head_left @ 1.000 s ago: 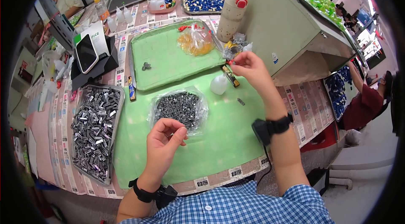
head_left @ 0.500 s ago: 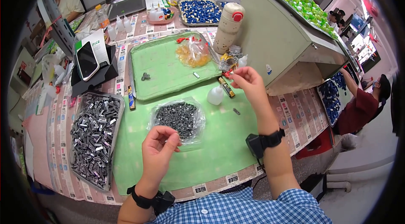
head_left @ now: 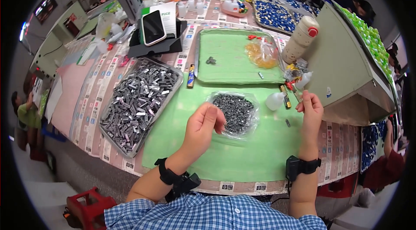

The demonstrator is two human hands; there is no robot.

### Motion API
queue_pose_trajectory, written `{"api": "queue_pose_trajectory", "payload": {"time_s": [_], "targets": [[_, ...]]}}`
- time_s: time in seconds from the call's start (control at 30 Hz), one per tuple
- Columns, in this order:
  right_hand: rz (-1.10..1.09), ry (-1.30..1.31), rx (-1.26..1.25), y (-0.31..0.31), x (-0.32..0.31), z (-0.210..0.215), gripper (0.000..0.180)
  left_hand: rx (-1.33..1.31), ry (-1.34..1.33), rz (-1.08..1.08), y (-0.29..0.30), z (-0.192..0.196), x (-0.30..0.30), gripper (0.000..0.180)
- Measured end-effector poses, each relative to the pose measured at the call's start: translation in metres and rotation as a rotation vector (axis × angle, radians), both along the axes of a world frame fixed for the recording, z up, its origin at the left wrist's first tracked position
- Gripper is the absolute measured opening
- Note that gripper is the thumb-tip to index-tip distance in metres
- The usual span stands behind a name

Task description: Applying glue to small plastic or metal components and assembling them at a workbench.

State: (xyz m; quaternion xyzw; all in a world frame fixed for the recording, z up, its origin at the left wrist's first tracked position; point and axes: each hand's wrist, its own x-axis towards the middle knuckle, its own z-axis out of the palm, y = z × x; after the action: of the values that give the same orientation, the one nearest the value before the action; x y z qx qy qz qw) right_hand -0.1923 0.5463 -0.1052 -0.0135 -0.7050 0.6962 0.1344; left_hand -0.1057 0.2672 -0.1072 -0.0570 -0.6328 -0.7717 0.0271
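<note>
Left hand (head_left: 203,123) curls, pinching something hidden beside the bag of small dark parts (head_left: 234,113); right hand (head_left: 310,108) pinches a thin tool (head_left: 296,92). Best to keep both steady, close over the bench (head_left: 242,156).

I see the table (head_left: 86,95), covered with printed sheets. On it lies a green mat (head_left: 242,160), a metal tray (head_left: 113,137) of dark parts at the left, a green tray (head_left: 225,67) behind the mat, and a black phone stand (head_left: 149,48).

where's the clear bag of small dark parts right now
In the head view, the clear bag of small dark parts lies open on the green mat near the middle, just right of the left hand and left of the small white bottle.
</note>
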Motion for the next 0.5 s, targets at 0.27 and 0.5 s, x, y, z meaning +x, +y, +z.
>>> {"api": "queue_pose_trajectory", "payload": {"time_s": [0.27, 0.5], "targets": [[-0.139, 0.142, -0.005, -0.004, 0.004, 0.008, 0.023, -1.008, 0.397, 0.478, -0.087, 0.042, -0.021, 0.017], [0.005, 0.069, -0.151, -0.007, 0.003, 0.0, 0.02, -1.502, 0.411, 0.516, -0.13, 0.017, -0.024, 0.021]]}}
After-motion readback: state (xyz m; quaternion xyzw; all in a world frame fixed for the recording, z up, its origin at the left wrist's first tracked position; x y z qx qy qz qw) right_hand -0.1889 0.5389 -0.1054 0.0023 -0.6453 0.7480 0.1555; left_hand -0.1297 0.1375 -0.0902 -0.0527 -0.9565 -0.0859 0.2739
